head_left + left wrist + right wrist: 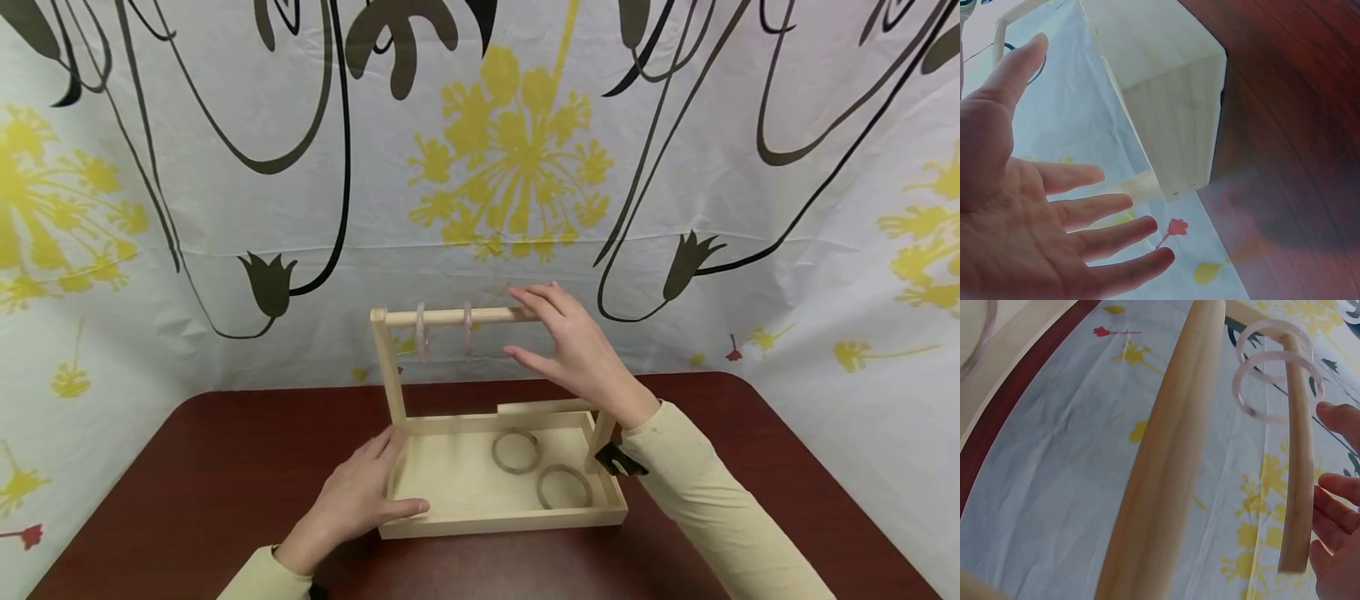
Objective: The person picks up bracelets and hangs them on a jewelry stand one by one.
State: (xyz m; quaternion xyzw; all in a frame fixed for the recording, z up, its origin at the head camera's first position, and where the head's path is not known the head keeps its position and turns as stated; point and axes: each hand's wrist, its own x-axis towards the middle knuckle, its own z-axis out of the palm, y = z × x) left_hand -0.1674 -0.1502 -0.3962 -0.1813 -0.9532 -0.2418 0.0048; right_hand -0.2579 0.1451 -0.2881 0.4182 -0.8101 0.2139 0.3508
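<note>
A shallow wooden tray carries an upright post at its left, with a horizontal top bar. Two thin translucent bangles hang on that bar, one bangle left of the other bangle. My left hand rests at the tray's left end, fingers extended and thumb over the front rim. My right hand is at the bar's right end, thumb and fingers spread apart. In the right wrist view its fingertips are right beside the bar's free end, near the hanging bangles.
Two more bangles lie flat in the tray: one bangle near the middle, another bangle at the front right. A second wooden bar is at the back right rim. The dark red table meets a patterned cloth behind.
</note>
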